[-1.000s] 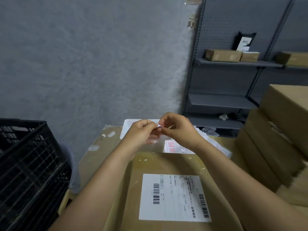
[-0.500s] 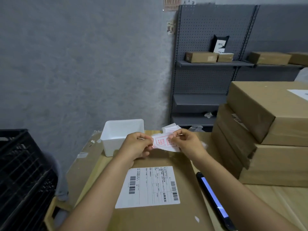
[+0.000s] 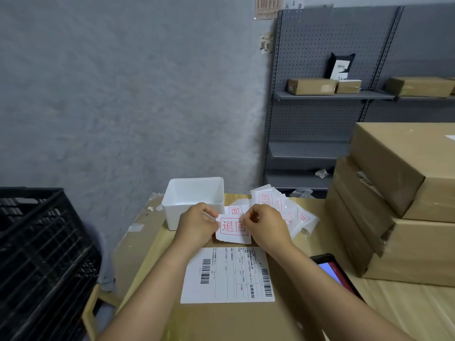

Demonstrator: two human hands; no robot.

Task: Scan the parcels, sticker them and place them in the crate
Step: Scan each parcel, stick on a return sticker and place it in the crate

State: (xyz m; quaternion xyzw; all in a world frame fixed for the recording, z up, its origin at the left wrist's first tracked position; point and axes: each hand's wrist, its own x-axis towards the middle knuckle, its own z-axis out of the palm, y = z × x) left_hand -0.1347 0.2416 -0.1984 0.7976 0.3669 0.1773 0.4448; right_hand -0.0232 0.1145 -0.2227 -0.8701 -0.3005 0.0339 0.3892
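Red-stamped sticker (image 3: 233, 229) now hangs freed between left hand (image 3: 197, 223) and right hand (image 3: 267, 225), both pinching it (backing apparently separating), ready for the parcel (image 3: 229, 318) at the table's near edge.

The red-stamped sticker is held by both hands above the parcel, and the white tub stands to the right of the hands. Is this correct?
Not entirely. In the head view, both the left hand and the right hand do pinch the red-stamped sticker above the parcel, but the white tub stands behind the left hand, not to the right of the hands.
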